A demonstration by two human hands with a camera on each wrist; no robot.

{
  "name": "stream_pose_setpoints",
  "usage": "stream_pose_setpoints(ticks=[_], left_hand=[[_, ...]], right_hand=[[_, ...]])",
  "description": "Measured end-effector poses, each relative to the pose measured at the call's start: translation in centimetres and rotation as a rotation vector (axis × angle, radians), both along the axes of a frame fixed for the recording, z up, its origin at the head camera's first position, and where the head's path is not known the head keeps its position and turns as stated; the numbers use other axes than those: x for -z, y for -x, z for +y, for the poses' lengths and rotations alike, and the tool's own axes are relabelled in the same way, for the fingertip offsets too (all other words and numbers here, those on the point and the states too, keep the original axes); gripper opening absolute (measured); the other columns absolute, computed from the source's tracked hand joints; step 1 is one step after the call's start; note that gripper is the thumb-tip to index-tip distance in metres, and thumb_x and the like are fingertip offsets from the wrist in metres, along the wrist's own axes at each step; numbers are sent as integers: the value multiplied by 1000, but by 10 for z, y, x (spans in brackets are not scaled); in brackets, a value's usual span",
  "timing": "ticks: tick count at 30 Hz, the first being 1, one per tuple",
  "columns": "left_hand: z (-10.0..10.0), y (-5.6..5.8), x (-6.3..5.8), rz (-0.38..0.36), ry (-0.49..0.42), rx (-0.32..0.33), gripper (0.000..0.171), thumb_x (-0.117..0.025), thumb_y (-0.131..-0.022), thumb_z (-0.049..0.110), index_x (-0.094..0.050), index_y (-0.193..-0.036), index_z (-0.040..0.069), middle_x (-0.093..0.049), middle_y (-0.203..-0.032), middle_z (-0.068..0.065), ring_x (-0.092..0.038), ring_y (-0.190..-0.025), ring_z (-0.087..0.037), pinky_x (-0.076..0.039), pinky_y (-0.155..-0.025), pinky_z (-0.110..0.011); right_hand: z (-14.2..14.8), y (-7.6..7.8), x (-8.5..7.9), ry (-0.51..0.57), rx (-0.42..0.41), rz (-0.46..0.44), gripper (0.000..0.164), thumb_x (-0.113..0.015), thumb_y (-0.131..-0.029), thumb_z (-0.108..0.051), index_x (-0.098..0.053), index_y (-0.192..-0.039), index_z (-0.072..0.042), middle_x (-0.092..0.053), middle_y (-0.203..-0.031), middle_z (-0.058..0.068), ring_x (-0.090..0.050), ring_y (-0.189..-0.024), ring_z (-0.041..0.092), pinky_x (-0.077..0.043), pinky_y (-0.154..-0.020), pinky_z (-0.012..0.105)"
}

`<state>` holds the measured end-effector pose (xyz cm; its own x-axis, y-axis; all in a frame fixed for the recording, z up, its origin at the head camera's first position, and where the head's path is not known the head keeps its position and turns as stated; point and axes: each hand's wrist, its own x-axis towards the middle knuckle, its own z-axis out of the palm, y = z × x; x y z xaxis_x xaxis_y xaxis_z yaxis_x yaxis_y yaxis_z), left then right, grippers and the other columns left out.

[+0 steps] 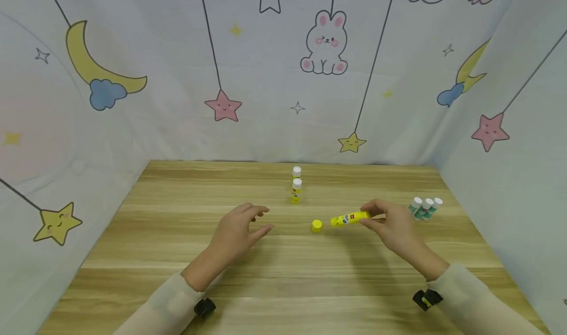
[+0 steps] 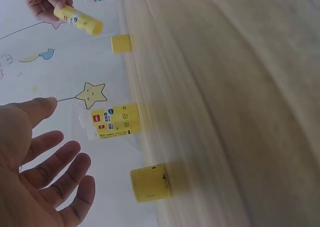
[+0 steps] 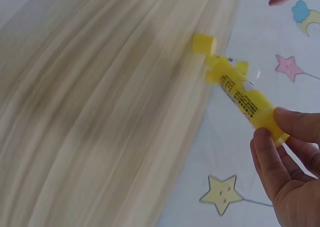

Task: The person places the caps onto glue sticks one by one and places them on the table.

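Observation:
My right hand pinches one end of a yellow glue stick between thumb and fingers. It is held tilted above the table, its free end pointing left. Just left of that end, a short yellow cylinder stands on the table. My left hand hovers with fingers spread and loosely bent, holding nothing. In the left wrist view, a second short yellow cylinder stands near the left hand; I cannot make it out in the head view. Farther back are two yellow glue sticks with white caps, standing one behind the other.
Three green bottles or sticks with white caps stand in a row at the right of the wooden table. White cloth printed with stars, moons and a rabbit hangs behind and at both sides.

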<state>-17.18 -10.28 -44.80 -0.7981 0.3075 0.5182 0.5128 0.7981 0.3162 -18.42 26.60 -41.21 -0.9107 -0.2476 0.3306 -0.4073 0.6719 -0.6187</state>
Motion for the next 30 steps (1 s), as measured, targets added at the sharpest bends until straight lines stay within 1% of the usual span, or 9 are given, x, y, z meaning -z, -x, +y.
stream_pose_setpoints(ticks=[2,5,7,10,15,18,22,27,30], left_hand=[[0,0,0,-17,-2,-7,38,-73,-80,41,-67,-111,20,-63,-97,8,-60,-81,-9,-50,-66,-25],[0,0,1,-43,0,-10,38,-73,-80,40,-66,-111,19,-63,-97,8,-59,-81,-10,-49,-65,-26],[0,0,2,-59,2,-10,38,-73,-80,41,-66,-111,19,-63,-96,7,-59,-81,-10,-49,-64,-26],[-1,-1,3,-77,5,-13,38,-73,-80,41,-67,-110,18,-64,-96,5,-59,-80,-11,-49,-64,-27],[-3,-2,5,-103,9,-24,37,-74,-79,39,-67,-109,19,-64,-97,3,-60,-80,-12,-49,-64,-27],[-3,-3,4,-113,9,-34,37,-74,-79,38,-67,-109,19,-64,-96,5,-59,-81,-12,-49,-65,-28],[-3,-4,2,-111,11,-40,36,-74,-79,39,-67,-108,19,-63,-95,7,-59,-80,-10,-49,-65,-28],[-3,-3,2,-116,8,-31,38,-71,-80,44,-67,-109,19,-63,-96,7,-60,-81,-12,-49,-65,-27],[-3,-2,2,-121,4,-28,38,-71,-81,44,-67,-109,18,-63,-97,6,-61,-81,-13,-49,-65,-27]], right_hand=[[10,2,0,-77,7,46,25,-78,-75,-5,-67,-97,-8,-67,-91,4,-65,-81,19,-54,-61,20],[26,6,0,-200,18,90,25,-80,-72,-5,-67,-94,-9,-67,-88,4,-66,-78,20,-54,-60,23],[35,8,-2,-267,22,100,25,-80,-72,-4,-67,-93,-8,-67,-88,5,-65,-77,21,-55,-60,27],[47,12,-9,-367,32,119,24,-80,-72,-4,-67,-92,-5,-67,-85,7,-64,-73,21,-55,-60,32],[65,20,-24,-488,69,106,24,-79,-73,-4,-67,-94,-1,-65,-81,9,-61,-68,21,-51,-56,36],[73,27,-28,-534,71,115,24,-78,-73,-3,-67,-94,0,-65,-82,12,-61,-68,24,-51,-56,38],[80,33,-27,-576,67,151,23,-77,-73,0,-67,-94,1,-64,-87,16,-62,-72,30,-52,-59,42],[81,38,-25,-605,70,139,22,-75,-74,1,-67,-95,1,-63,-91,16,-61,-80,35,-51,-68,47],[80,41,-24,-620,60,141,22,-76,-73,1,-68,-94,1,-63,-90,16,-61,-81,35,-51,-69,47]])
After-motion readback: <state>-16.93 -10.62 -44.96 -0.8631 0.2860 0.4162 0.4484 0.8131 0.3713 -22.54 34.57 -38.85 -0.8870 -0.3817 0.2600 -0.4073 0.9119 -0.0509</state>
